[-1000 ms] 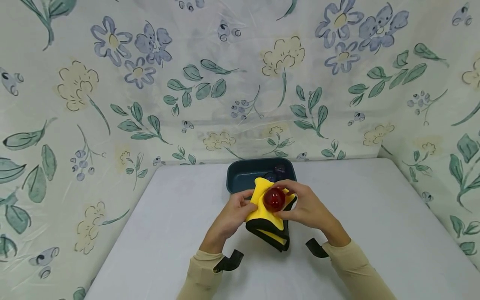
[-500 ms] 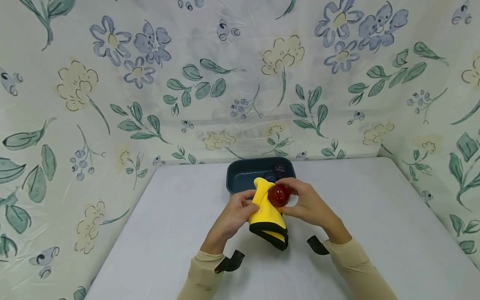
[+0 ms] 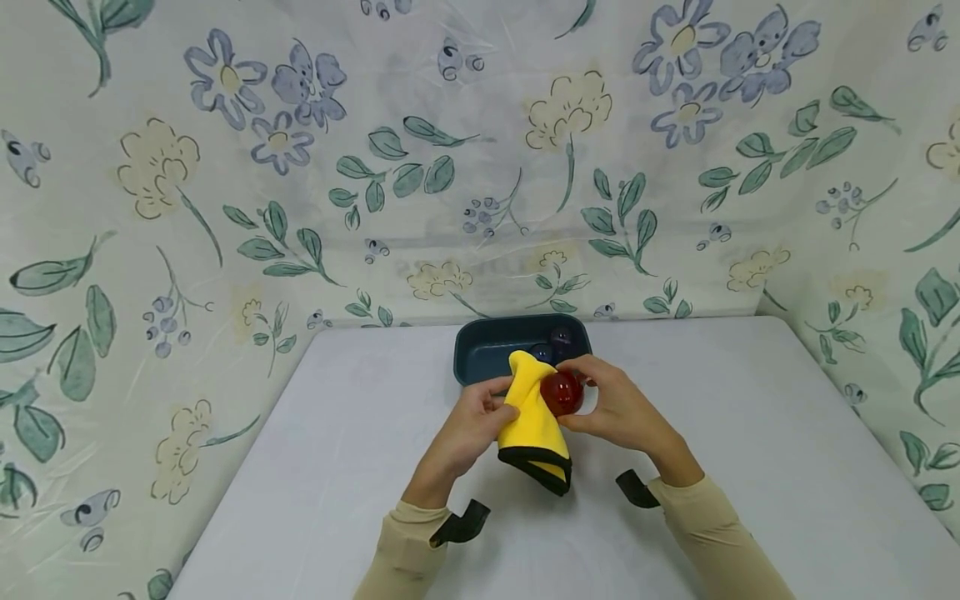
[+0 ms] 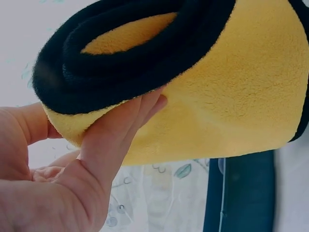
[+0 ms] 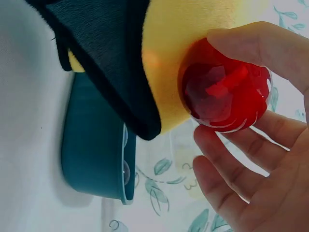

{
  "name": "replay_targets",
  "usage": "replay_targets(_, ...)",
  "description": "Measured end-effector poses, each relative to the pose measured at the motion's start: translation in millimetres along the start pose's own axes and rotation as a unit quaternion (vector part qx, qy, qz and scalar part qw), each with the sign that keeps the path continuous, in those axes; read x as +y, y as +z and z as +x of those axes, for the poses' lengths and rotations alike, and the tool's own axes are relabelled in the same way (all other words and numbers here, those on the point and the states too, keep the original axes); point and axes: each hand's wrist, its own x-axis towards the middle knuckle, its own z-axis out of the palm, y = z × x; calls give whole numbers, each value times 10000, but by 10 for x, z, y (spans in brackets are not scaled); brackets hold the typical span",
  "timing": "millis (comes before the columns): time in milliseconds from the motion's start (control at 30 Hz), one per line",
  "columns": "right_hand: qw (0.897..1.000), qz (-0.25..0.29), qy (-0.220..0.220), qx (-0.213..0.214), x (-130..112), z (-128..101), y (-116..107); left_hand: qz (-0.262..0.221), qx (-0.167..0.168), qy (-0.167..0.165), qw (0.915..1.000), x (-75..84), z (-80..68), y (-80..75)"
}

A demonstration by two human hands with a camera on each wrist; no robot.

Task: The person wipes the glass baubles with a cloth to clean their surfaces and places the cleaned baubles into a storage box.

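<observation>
A folded yellow cloth with black edging hangs from my left hand, pinched between thumb and fingers. In the left wrist view the cloth curls over, its fold facing the camera. My right hand grips a shiny, see-through red ball by thumb and fingertips. Seen from the right wrist, the red ball lies against the cloth's yellow face; whether it presses is hard to tell. Both hands are raised in front of a dark teal tray.
Inside the tray, toward its right end, lie a dark blue ball and a dark purple ball. The tray stands at the back of the white table, before a floral curtain. A black mount sits on each wrist.
The red ball has moved right, from in front of the cloth to its right edge, along with my right hand. The left hand keeps its hold on the cloth, which hangs narrower.
</observation>
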Motion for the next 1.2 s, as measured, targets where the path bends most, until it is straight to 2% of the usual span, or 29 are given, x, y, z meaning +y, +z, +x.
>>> replay_targets(267, 9995, -68, 8, -323, 24, -5, 14, -105, 133, 21, 9999, 31, -16, -20)
replay_targets(733, 9970, 276, -162, -699, 25, -12, 19, -229, 453, -192, 9985, 43, -20, -91)
replay_targets(1000, 9948, 432, -130, -918, -17, -14, -9, -104, 611, -198, 9979, 41, -14, -118)
replay_targets(1200, 9922, 577, -271, -1070, -48, -25, 5, 55, 509, -194, 9985, 30, -9, -145)
